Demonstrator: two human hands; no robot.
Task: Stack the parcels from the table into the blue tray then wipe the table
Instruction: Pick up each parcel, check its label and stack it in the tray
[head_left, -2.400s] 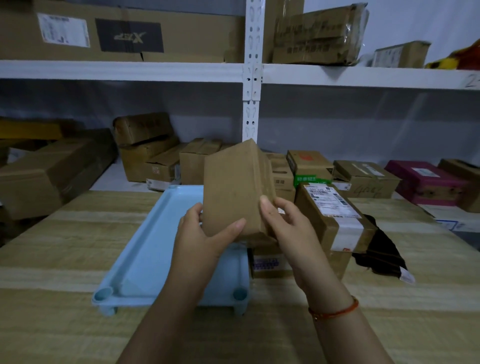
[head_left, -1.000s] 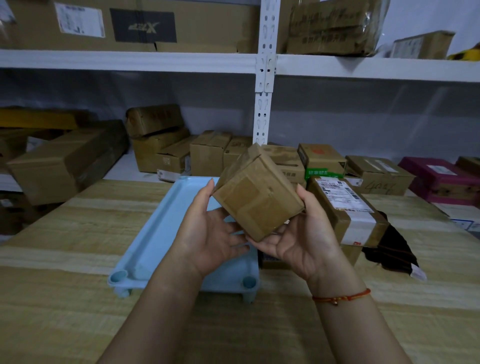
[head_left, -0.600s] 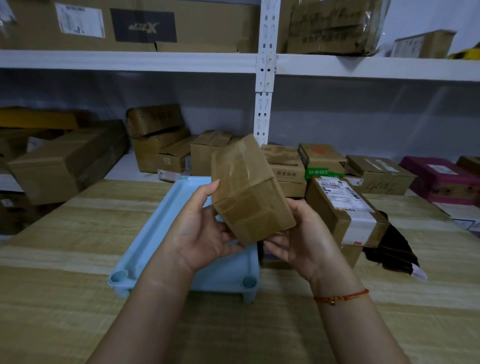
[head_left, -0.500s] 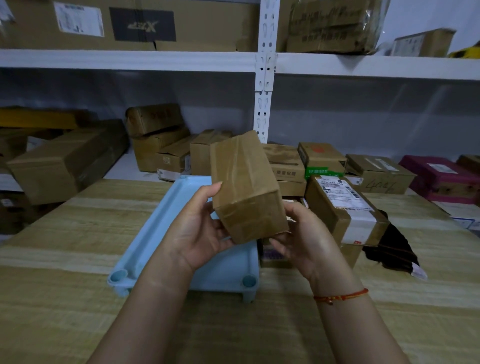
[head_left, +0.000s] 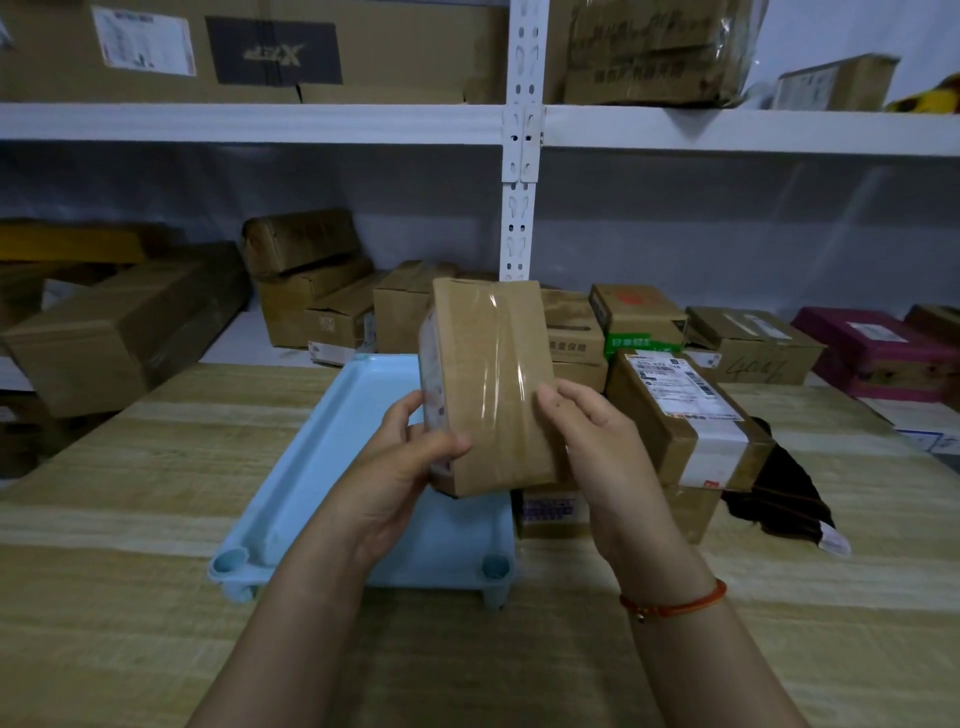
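Gripping a taped brown parcel (head_left: 491, 387) from both sides, the left hand (head_left: 402, 462) curls its thumb over the near left corner while the right hand (head_left: 597, 441) clamps the right edge. Held upright, the parcel is in the air above the blue tray (head_left: 332, 457), which sits on the wooden table (head_left: 130, 597). Just right of the tray, a labelled parcel (head_left: 685, 421) lies tilted on another box (head_left: 550, 512), beside a dark cloth (head_left: 779, 499).

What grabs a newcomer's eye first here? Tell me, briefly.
The taped brown parcel held upright in both hands, left hand and right hand, above the blue tray. Next, the parcel with the white shipping label, tilted on another box to the right of the tray.
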